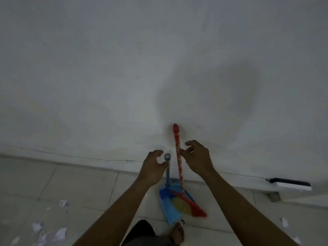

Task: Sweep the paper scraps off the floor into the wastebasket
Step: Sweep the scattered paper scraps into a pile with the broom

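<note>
My left hand (153,167) is spread, fingers curved and apart. It cups the air around the top of the grey-blue upright handle of the blue plastic dustpan (168,208), thumb right next to the handle, not clamped on it. My right hand (197,158) is also loose and half-curled, with thumb and forefinger tips just beside the red patterned broom stick (178,153). It's too blurry to tell whether they touch it, and there's no closed grip.

The broom leans against the white plastered wall (106,68). Its top end rests on the wall, and its red-and-yellow bristle head (190,204) lies in the dustpan's tray. The dustpan sits on the pale tiled floor (79,183), close to the wall base and between my forearms.

The white torn paper scraps (60,234) are on the floor at lower left, well apart from the dustpan — one more scrap (284,222) lies at lower right. My bare foot (178,234) is just below the tray's front lip. A black-and-white flat box (291,183) lies along the wall base at right.
</note>
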